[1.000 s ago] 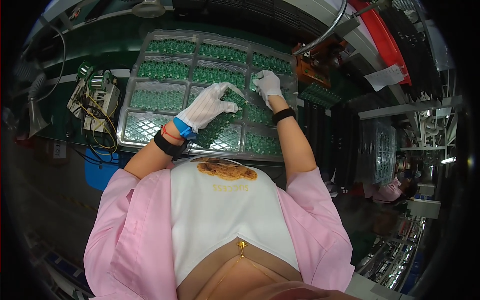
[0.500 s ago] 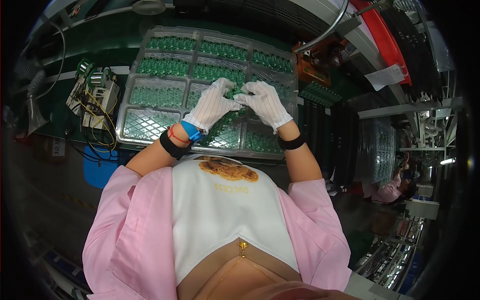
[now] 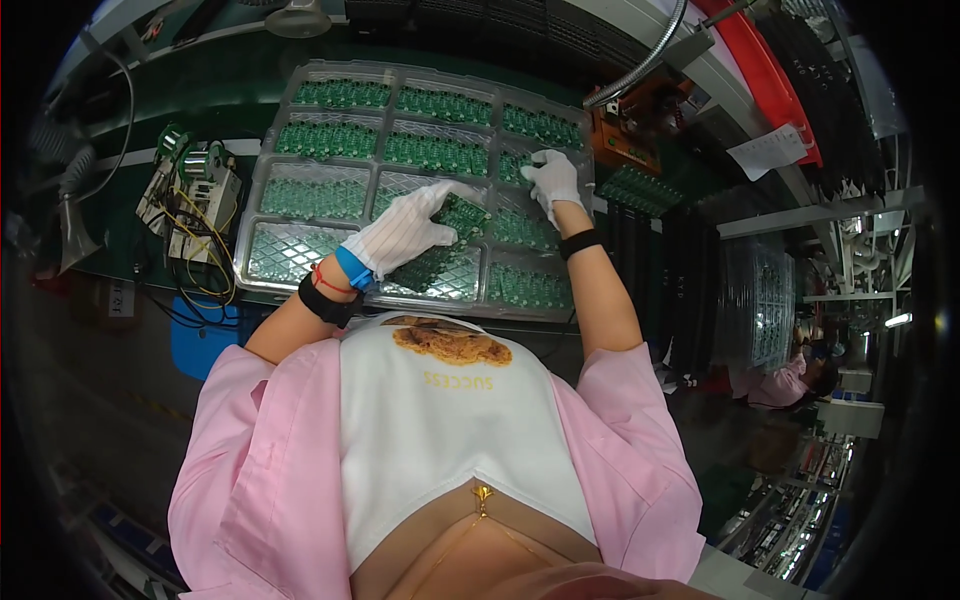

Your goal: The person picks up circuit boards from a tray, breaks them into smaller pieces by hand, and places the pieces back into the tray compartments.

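A clear plastic tray (image 3: 254, 212) with several compartments lies before me, rows of small green circuit boards (image 3: 436, 150) standing in them. My left hand (image 3: 405, 235), in a white striped glove, holds a clump of green circuit boards (image 3: 462, 214) over the tray's front middle part. The palm hides some of them. To the right, my gloved right hand (image 3: 553, 183) reaches into the right-hand column, its fingers bent together at the boards there (image 3: 513, 166). Whatever its fingertips pinch is too small to make out.
Left of the tray stands a device with wires and a metal spool (image 3: 200, 165). An orange fixture (image 3: 628, 140) is at the far right, beside more green boards (image 3: 640, 188) and a flexible metal hose (image 3: 640, 75). A blue container (image 3: 200, 345) sits below the bench edge.
My hands have moved apart. The right has gone right to the tray's right column; the left has shifted slightly nearer and left, still holding its boards.
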Motion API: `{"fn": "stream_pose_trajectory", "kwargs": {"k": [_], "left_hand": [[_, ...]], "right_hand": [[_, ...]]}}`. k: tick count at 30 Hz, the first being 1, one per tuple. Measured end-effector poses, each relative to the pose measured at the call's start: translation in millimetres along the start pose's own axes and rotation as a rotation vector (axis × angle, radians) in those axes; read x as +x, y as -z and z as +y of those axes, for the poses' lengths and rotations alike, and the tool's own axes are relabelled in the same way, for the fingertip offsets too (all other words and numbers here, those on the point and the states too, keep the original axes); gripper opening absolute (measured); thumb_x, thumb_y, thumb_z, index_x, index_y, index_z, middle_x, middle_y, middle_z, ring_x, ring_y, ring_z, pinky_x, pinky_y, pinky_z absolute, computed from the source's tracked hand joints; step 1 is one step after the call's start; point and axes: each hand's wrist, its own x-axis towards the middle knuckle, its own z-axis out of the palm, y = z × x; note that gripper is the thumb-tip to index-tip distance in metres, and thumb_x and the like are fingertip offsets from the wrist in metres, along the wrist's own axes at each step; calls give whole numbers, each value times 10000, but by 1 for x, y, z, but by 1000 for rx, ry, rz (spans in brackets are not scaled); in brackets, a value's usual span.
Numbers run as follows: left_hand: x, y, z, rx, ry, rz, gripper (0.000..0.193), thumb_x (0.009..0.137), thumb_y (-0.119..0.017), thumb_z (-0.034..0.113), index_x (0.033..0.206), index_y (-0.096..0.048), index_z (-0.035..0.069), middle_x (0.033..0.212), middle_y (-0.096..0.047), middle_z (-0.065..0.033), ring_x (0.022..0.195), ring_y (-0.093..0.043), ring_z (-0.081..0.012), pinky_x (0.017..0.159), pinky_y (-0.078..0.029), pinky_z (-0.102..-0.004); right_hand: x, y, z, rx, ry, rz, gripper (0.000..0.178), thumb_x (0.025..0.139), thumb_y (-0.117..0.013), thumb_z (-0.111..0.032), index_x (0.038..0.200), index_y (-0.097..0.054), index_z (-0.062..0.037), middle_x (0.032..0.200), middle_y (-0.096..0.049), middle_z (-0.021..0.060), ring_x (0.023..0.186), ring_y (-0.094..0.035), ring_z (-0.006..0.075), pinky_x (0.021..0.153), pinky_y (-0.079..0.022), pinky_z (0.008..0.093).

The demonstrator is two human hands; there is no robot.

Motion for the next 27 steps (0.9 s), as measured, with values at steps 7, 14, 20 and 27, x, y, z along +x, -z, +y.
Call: {"fn": "stream_pose_trajectory", "kwargs": {"k": [7, 14, 20, 27], "left_hand": [[9, -12, -19, -203, 387, -3, 525, 754, -716, 183, 1142, -514, -106, 1129, -595, -190, 1046, -567, -207, 885, -448, -304], [9, -32, -21, -169, 105, 230, 557, 761, -700, 279, 1164, -538, -71, 1117, -591, -228, 1024, -578, -328, 895, -449, -350], [7, -24, 8, -92, -107, 87, 342, 777, -696, 213, 967, -566, -40, 916, -582, -163, 825, -559, -301, 729, -447, -342], [4, -26, 0, 43, -336, 142, 264, 763, -695, 190, 914, -565, 17, 831, -552, -164, 783, -545, -311, 703, -438, -382]], "right_hand": [[-4, -8, -9, -552, 198, 234, 412, 711, -762, -261, 1020, -602, -40, 940, -642, 176, 833, -628, 266, 736, -502, 339], [-86, -9, -55, -392, 547, -137, 306, 791, -674, -283, 962, -605, -39, 829, -618, 121, 779, -593, 316, 724, -485, 362], [-97, 9, -56, -497, 1520, -143, 190, 899, -532, -179, 834, -596, -12, 708, -559, 90, 698, -582, 273, 629, -470, 359], [-78, 37, -42, 698, -29, -701, 177, 926, -494, -133, 889, -637, -35, 630, -532, 58, 551, -507, 164, 490, -390, 291]]}}
